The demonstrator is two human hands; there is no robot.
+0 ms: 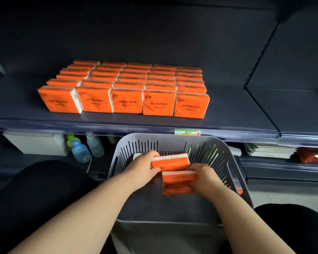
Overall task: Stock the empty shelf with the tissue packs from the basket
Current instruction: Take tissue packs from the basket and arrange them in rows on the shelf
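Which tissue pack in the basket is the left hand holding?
The upper pack, nearer the shelf: the left hand grips its end. The right hand holds the lower pack.

I see both hands inside the grey basket (173,138): L hand (141,166) grips one tissue pack (170,163) twd the basket's far wall, R hand (205,174) grips a second pack (178,182) twd its near wall. Above the basket, the shelf (237,110) holds rows of orange packs (127,88), 5 across.
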